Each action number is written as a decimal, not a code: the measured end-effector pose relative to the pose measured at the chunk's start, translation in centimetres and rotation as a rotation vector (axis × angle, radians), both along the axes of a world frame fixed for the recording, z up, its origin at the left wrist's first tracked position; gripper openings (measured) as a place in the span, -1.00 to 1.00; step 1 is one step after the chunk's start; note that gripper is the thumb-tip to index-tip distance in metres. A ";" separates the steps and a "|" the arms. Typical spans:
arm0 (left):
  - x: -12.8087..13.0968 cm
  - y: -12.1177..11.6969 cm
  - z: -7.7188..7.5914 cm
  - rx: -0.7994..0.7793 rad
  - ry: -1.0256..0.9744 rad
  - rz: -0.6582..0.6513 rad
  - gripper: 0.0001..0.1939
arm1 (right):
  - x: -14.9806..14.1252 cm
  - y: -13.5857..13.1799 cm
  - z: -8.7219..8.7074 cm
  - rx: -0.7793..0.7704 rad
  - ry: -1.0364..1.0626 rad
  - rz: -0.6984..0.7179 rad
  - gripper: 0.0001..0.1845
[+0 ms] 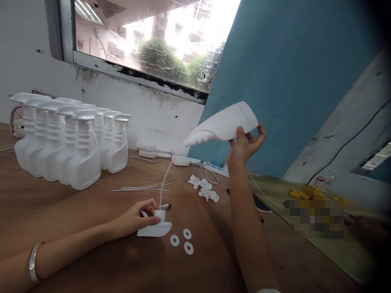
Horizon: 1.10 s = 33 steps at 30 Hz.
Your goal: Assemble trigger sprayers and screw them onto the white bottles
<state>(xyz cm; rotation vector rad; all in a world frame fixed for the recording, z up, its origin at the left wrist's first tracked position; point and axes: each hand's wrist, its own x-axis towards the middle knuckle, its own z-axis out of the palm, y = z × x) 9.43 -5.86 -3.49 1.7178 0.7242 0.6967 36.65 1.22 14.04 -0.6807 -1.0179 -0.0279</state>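
My left hand [146,216] pinches a white spray head [155,229], which rests upside down on the table. From its collar a thin white dip tube [163,185] rises and curves to the right at the top. High on the right, my right hand [247,143] grips a white plastic bottle [222,124] near its base. The bottle is tilted, its neck pointing down to the left, above and to the right of the tube's top. Three white ring washers [188,248] lie to the right of the spray head.
Several assembled spray bottles [82,158] stand at the left. Loose thin tubes [140,188] lie behind my left hand. White trigger parts [205,188], a power strip [215,169] and a phone [262,204] are on the table. Yellow items [311,193] and another person's blurred hand are at far right.
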 end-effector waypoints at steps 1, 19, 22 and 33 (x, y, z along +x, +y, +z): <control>0.0 0.0 0.0 0.002 0.000 0.000 -0.68 | 0.1 0.3 -0.2 -0.010 0.008 0.018 -0.38; -0.1 0.0 -0.3 -0.047 0.047 0.030 -0.42 | -1.5 -4.0 -0.9 -0.470 0.019 0.476 -0.51; -0.2 0.1 0.5 -0.047 0.045 0.106 -0.46 | -0.9 -5.7 -3.0 -0.593 0.099 0.522 -0.51; -2.9 2.6 3.8 0.081 -0.335 0.656 -0.35 | -1.9 -6.5 -11.4 -0.615 0.295 0.776 -0.48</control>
